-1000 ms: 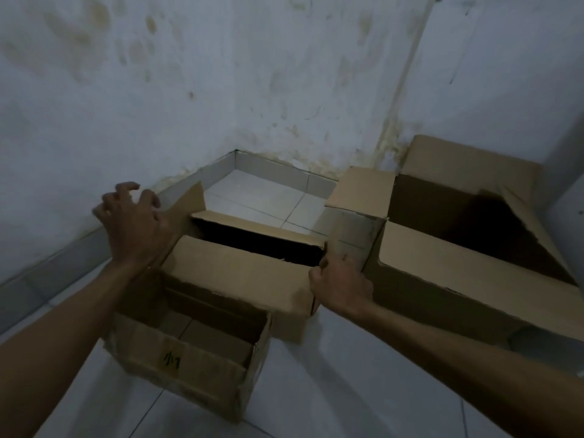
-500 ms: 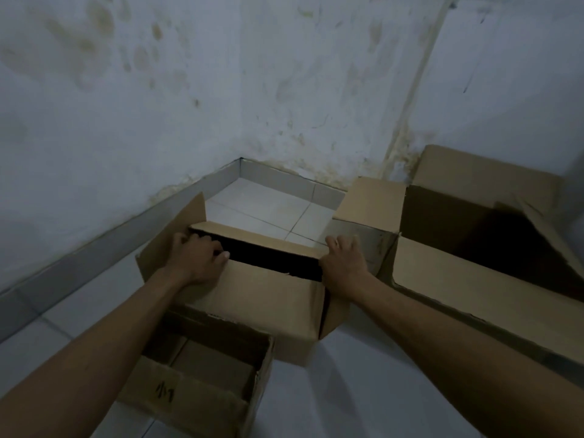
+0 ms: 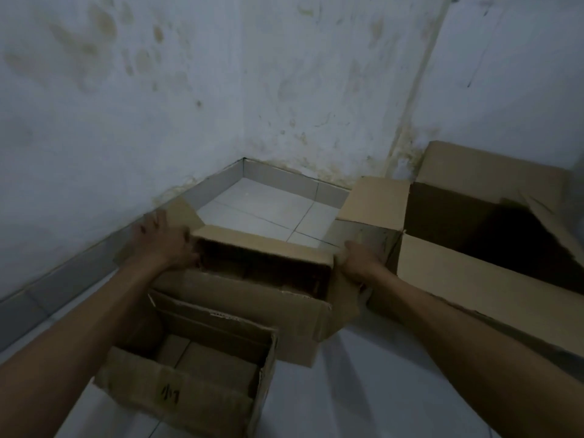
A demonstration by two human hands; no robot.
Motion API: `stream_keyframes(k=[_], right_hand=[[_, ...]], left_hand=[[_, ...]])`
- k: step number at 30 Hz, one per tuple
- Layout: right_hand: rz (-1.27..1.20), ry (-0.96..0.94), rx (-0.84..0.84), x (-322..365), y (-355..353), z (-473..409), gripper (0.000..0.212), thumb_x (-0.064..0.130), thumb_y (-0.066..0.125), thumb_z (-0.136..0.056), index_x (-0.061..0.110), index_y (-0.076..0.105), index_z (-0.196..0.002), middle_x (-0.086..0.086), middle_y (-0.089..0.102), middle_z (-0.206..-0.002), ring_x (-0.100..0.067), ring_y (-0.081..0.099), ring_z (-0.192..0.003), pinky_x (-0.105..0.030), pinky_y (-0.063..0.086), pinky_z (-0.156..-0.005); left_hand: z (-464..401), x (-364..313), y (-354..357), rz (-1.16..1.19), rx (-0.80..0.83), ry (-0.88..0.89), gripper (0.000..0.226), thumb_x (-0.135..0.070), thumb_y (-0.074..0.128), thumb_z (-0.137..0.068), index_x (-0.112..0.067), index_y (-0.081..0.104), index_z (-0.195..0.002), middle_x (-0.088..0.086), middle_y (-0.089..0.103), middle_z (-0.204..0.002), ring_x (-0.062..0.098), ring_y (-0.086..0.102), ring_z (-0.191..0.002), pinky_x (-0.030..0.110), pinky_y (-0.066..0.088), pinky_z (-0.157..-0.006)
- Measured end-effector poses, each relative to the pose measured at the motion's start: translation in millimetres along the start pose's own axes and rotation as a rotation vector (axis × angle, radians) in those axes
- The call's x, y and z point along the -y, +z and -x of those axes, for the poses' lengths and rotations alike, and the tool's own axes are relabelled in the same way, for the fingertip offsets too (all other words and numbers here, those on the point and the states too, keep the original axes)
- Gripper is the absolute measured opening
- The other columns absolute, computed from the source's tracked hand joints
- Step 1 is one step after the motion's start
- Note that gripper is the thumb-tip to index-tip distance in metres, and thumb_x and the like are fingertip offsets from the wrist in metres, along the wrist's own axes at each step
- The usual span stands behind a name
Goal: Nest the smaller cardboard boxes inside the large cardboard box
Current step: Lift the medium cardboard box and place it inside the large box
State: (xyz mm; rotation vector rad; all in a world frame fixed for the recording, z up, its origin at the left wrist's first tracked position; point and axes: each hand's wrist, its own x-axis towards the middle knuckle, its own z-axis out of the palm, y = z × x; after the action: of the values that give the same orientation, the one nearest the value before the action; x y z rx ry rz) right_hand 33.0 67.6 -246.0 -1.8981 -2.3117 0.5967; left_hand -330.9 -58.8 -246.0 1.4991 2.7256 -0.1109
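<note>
- Hands: my left hand (image 3: 164,245) clasps the medium box (image 3: 252,298) at its left rim, right hand (image 3: 358,263) clamps its right flap.
- Lift level, clear the small box (image 3: 189,384) touching it.
- Large box (image 3: 493,254) sits open rightward on the floor (image 3: 363,390); lower squarely.

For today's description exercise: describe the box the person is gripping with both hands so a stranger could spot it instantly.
Start at the tiled floor corner where the stained walls meet. Just in front of it sits the middle box, between the large box on the right and the small box nearest the camera. Only this one has the left hand and the right hand on its ends.
</note>
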Motion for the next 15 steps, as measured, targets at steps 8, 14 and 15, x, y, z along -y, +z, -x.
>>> stream_keyframes(k=[8,14,15], right_hand=[[0.134,-0.154,-0.094,2.7,9.2,31.6,0.024,0.034,0.061,-0.091,0.018,0.063,-0.108,-0.014,0.058,-0.121,-0.03,0.063,-0.095,-0.047,0.057,-0.082],[0.06,-0.146,-0.051,-9.3,17.3,45.5,0.03,0.024,0.055,-0.096,0.012,0.05,-0.123,-0.015,0.056,-0.121,-0.036,0.057,-0.106,-0.048,0.054,-0.085],[0.041,-0.139,-0.072,-12.0,21.4,49.5,0.029,0.019,0.053,-0.097,0.012,0.049,-0.124,-0.016,0.054,-0.123,-0.037,0.056,-0.108,-0.048,0.054,-0.085]], left_hand=[[-7.1,12.9,8.8,0.092,0.351,-0.062,0.068,-0.058,0.074,-0.08,-0.012,0.067,-0.129,0.012,0.06,-0.142,0.031,0.056,-0.127,0.035,0.048,-0.097],[-8.9,38.6,-9.4,0.018,0.19,-0.162,0.07,-0.067,0.076,-0.07,-0.025,0.059,-0.123,0.019,0.039,-0.149,0.042,0.038,-0.135,0.048,0.035,-0.107],[-8.2,40.6,-9.0,0.037,0.227,-0.148,0.068,-0.068,0.072,-0.074,-0.022,0.063,-0.124,0.016,0.05,-0.146,0.038,0.048,-0.13,0.043,0.04,-0.102]])
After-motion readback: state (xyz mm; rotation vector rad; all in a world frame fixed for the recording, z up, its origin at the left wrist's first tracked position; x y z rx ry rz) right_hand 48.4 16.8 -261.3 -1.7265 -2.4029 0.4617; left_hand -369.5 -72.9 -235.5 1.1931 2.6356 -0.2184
